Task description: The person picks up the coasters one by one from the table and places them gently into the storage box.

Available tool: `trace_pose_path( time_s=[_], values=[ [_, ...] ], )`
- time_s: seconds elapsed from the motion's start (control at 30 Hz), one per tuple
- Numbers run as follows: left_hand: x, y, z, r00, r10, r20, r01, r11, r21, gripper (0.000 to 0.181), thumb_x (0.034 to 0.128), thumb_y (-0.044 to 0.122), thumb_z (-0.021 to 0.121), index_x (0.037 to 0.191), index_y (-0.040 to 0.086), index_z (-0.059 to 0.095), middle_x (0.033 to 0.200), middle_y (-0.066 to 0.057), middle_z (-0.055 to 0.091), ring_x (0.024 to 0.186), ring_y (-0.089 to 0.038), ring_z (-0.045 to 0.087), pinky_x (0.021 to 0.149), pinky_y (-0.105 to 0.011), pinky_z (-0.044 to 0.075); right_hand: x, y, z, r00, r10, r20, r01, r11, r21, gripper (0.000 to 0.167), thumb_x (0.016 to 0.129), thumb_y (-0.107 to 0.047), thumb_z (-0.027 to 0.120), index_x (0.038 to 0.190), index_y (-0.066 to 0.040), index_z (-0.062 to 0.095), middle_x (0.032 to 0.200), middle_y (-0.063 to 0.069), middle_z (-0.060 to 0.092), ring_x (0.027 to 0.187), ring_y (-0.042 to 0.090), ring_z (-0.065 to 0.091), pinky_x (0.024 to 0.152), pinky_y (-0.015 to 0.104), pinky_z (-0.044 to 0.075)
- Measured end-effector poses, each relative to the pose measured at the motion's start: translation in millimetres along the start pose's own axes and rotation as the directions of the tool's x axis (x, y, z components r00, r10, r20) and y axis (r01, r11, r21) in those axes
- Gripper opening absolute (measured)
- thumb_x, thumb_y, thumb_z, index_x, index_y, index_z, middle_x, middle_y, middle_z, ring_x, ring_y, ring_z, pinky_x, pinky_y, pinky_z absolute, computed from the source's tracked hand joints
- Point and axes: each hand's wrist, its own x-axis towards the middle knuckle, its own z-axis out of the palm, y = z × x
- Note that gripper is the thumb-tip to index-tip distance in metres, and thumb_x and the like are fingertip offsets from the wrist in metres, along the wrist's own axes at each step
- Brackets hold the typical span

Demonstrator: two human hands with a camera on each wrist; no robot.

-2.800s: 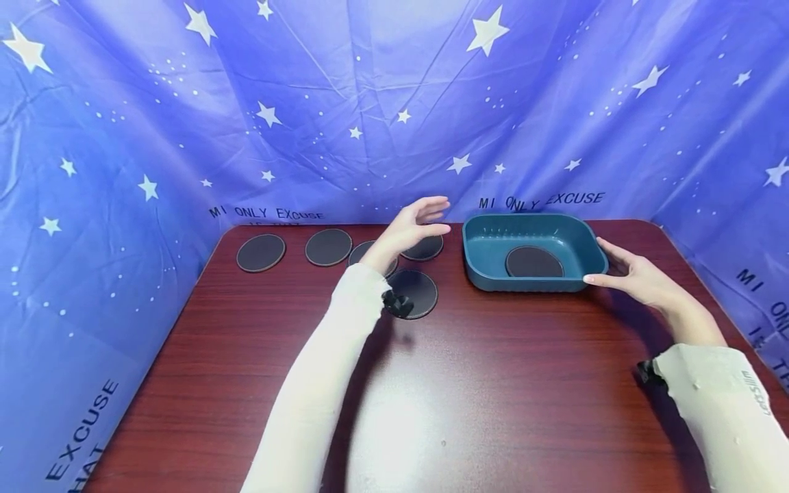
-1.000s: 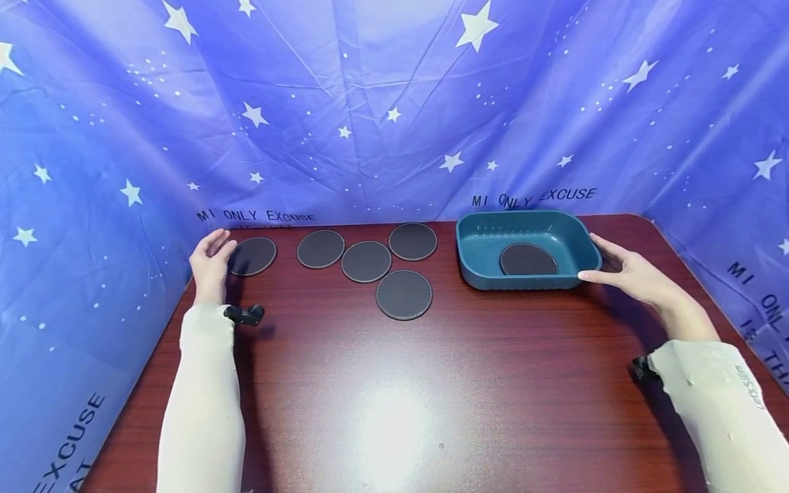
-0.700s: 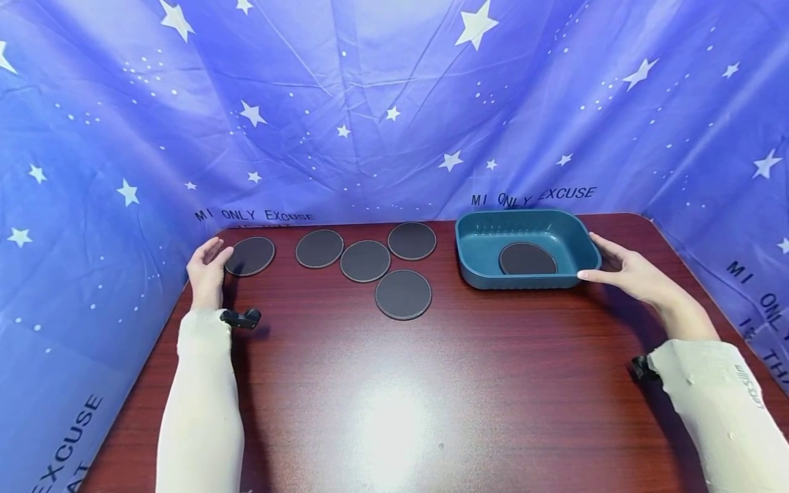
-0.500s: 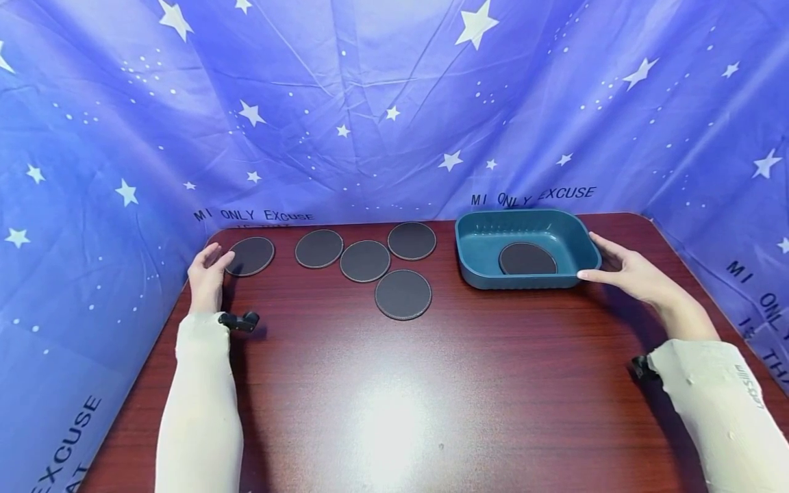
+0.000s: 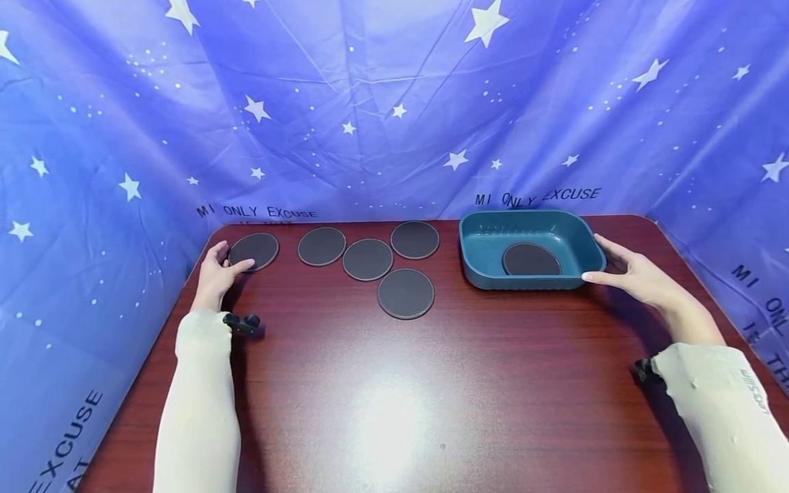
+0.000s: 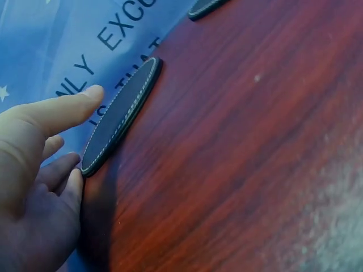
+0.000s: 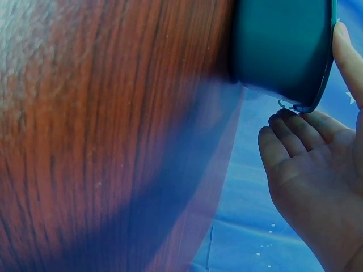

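Round black coasters with pale edge stitching lie along the back of the table. At the leftmost coaster (image 5: 259, 249), my left hand (image 5: 216, 279) has its thumb over the near edge. In the left wrist view, the fingertips touch the edge of this flat-lying coaster (image 6: 122, 116), and the thumb (image 6: 74, 107) is raised above it. At back right, my right hand (image 5: 641, 277) holds the right end of a teal plastic box (image 5: 524, 283), thumb at the front corner. Inside the box lies another coaster (image 5: 531, 260). The right wrist view shows bent fingers (image 7: 295, 133) against the box's end.
Between the hands lie several more coasters: one beside the leftmost (image 5: 322, 246), a middle one (image 5: 368, 259), one at the back (image 5: 415, 239) and a nearer one (image 5: 406, 294). A starry blue curtain (image 5: 370, 137) borders the reddish wooden table (image 5: 493, 383) behind and at both sides.
My left hand has swung from above the middle coasters to the far left, then shifted slightly right onto the leftmost coaster's edge. My right hand keeps its hold on the box.
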Motion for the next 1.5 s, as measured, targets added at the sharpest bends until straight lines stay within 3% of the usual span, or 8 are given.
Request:
trace_pose_path(
  time_s=[0.17, 0.3, 0.53, 0.7, 1.0, 1.13, 1.3, 1.5],
  values=[
    [-0.1, 3.0, 2.1, 0.998, 0.062, 0.019, -0.065, 0.973, 0.223, 0.092, 0.0881, 0.018, 0.075, 0.158, 0.003, 0.017, 0.163, -0.023, 0.024, 0.149, -0.042, 0.027, 0.124, -0.050, 0.025, -1.5, 2, 1, 1.000, -0.021, -0.015, 0.021, 1.000, 0.005, 0.088, 0.097, -0.021, 0.065, 0.161, -0.014, 0.006, 0.163, 0.028, 0.017, 0.148, 0.018, 0.030, 0.086, -0.005, 0.032],
    [-0.6, 5.7, 5.3, 0.997, 0.083, 0.007, -0.081, 0.943, 0.322, 0.091, 0.0863, 0.019, 0.076, 0.157, 0.001, 0.021, 0.160, -0.026, 0.030, 0.146, -0.048, 0.021, 0.123, -0.056, 0.020, -0.4, 5, 1, 0.999, -0.036, -0.008, 0.036, 0.999, 0.016, 0.087, 0.098, -0.018, 0.064, 0.161, -0.012, 0.004, 0.163, 0.030, 0.013, 0.152, 0.033, 0.022, 0.088, -0.006, 0.032],
    [-0.8, 7.5, 8.3, 0.996, 0.080, 0.028, -0.085, 0.944, 0.319, 0.090, 0.0871, 0.016, 0.075, 0.157, 0.000, 0.020, 0.162, -0.024, 0.027, 0.143, -0.048, 0.014, 0.121, -0.059, 0.017, -0.5, 6, 1, 1.000, -0.015, -0.003, 0.015, 1.000, -0.001, 0.088, 0.098, -0.019, 0.064, 0.161, -0.013, 0.002, 0.163, 0.029, 0.010, 0.148, 0.047, 0.017, 0.088, -0.007, 0.031],
    [0.5, 6.8, 9.9, 0.992, 0.109, 0.068, -0.126, 0.926, 0.357, 0.096, 0.0866, 0.019, 0.076, 0.157, -0.002, 0.015, 0.162, -0.027, 0.023, 0.142, -0.050, 0.013, 0.120, -0.060, 0.016, -1.7, 4, 2, 1.000, -0.018, 0.000, 0.018, 1.000, 0.009, 0.088, 0.098, -0.019, 0.063, 0.161, -0.012, 0.002, 0.163, 0.029, 0.009, 0.149, 0.046, 0.015, 0.089, -0.007, 0.030],
    [4.3, 5.8, 14.3, 0.983, 0.166, 0.082, -0.185, 0.897, 0.401, 0.098, 0.0843, 0.019, 0.078, 0.156, -0.006, 0.015, 0.158, -0.033, 0.025, 0.139, -0.052, 0.019, 0.117, -0.060, 0.012, -2.7, 5, 2, 1.000, -0.026, 0.000, 0.026, 0.999, 0.021, 0.087, 0.098, -0.018, 0.063, 0.161, -0.011, 0.003, 0.163, 0.030, 0.010, 0.151, 0.042, 0.016, 0.089, -0.007, 0.031],
    [6.3, 7.0, 15.7, 0.984, 0.156, 0.085, -0.177, 0.885, 0.429, 0.104, 0.0838, 0.025, 0.079, 0.156, -0.007, 0.010, 0.157, -0.036, 0.022, 0.138, -0.055, 0.019, 0.116, -0.062, 0.012, -2.2, 5, 2, 1.000, -0.026, 0.001, 0.026, 1.000, 0.015, 0.087, 0.098, -0.019, 0.064, 0.161, -0.010, 0.003, 0.163, 0.030, 0.011, 0.151, 0.042, 0.016, 0.088, -0.007, 0.031],
    [6.5, 9.1, 19.8, 0.993, 0.110, 0.049, -0.120, 0.872, 0.475, 0.107, 0.0829, 0.030, 0.079, 0.157, -0.004, 0.010, 0.157, -0.037, 0.020, 0.137, -0.057, 0.018, 0.115, -0.066, 0.018, -0.5, 4, 2, 1.000, -0.030, -0.002, 0.030, 1.000, 0.002, 0.087, 0.098, -0.019, 0.064, 0.161, -0.011, 0.004, 0.162, 0.030, 0.012, 0.152, 0.034, 0.021, 0.088, -0.007, 0.031],
    [7.4, 8.9, 22.1, 0.991, 0.129, 0.037, -0.132, 0.887, 0.442, 0.112, 0.0806, 0.027, 0.082, 0.158, 0.001, 0.006, 0.155, -0.038, 0.021, 0.138, -0.058, 0.015, 0.115, -0.069, 0.014, 0.4, 4, 2, 0.999, -0.048, -0.006, 0.048, 0.999, 0.010, 0.086, 0.098, -0.017, 0.064, 0.161, -0.010, 0.005, 0.162, 0.031, 0.013, 0.151, 0.027, 0.024, 0.089, -0.006, 0.033]
  ],
)
